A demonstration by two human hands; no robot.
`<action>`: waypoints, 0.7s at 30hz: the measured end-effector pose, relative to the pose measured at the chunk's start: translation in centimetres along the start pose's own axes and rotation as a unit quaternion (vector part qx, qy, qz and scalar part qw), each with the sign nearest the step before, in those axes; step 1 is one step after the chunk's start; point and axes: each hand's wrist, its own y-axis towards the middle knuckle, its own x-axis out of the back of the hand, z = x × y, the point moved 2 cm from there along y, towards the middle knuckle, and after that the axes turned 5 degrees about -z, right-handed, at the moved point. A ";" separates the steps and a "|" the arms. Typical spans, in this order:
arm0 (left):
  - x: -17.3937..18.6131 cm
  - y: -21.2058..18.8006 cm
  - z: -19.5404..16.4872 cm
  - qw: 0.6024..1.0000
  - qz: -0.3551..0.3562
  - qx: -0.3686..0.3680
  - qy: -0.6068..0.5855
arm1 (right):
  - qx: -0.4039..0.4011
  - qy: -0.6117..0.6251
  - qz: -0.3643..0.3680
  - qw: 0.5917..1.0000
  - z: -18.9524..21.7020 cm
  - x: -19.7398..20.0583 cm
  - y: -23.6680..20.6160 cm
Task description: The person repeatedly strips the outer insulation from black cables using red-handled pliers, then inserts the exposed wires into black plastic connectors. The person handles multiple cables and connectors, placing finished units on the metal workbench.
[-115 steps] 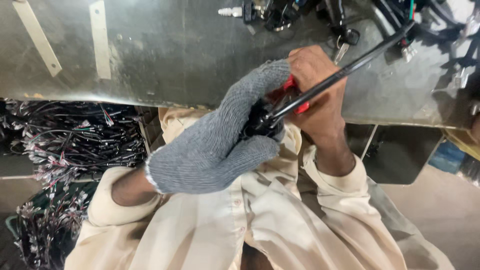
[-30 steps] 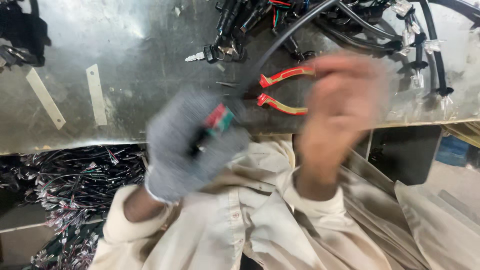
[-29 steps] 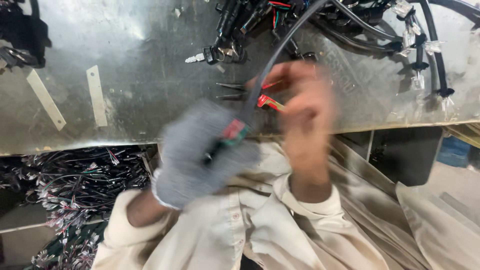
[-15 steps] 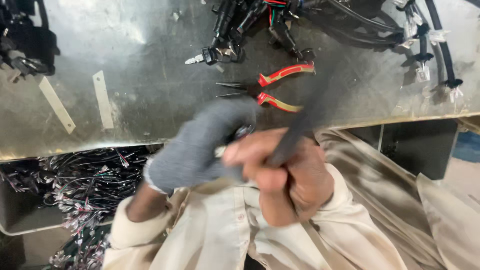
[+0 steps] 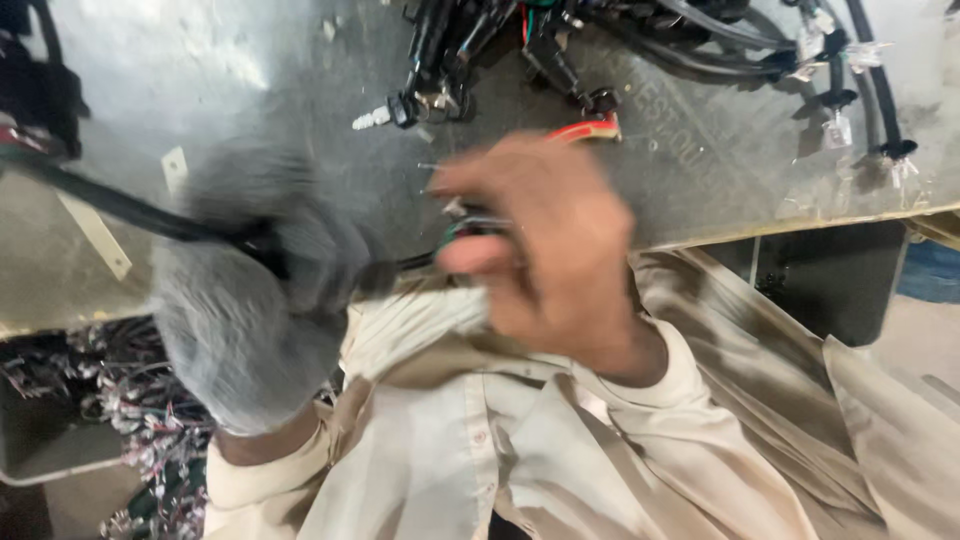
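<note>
My left hand (image 5: 255, 300), in a grey knit glove, is closed around a black sheathed cable (image 5: 110, 200) that runs off to the left over the metal bench. My bare right hand (image 5: 545, 240) is blurred just right of it and pinches the cable's end, where thin coloured wires (image 5: 470, 228) show. Red-handled pliers (image 5: 590, 128) lie on the bench behind my right hand, mostly hidden by it.
A tangle of black wire harnesses with connectors (image 5: 480, 40) lies at the back of the scratched metal bench (image 5: 720, 170). Strips of tape (image 5: 95, 235) are stuck at the left. Bundles of wires (image 5: 130, 420) lie below the bench edge at the left.
The cable has swung from pointing up right to running off left. My gloved hand moved left with it, and my right hand rose back over the bench edge, covering the pliers.
</note>
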 end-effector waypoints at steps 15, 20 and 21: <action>-5.0 -6.2 3.5 0.946 0.287 0.148 -0.033 | 0.168 0.629 0.213 0.728 -5.1 8.2 1.9; -2.6 -4.5 5.4 0.910 0.232 -0.261 0.223 | 0.182 0.638 0.213 0.717 -4.8 6.9 0.9; -2.3 -4.5 6.0 0.907 0.289 -0.241 0.186 | 0.177 0.641 0.206 0.718 -4.6 6.9 1.4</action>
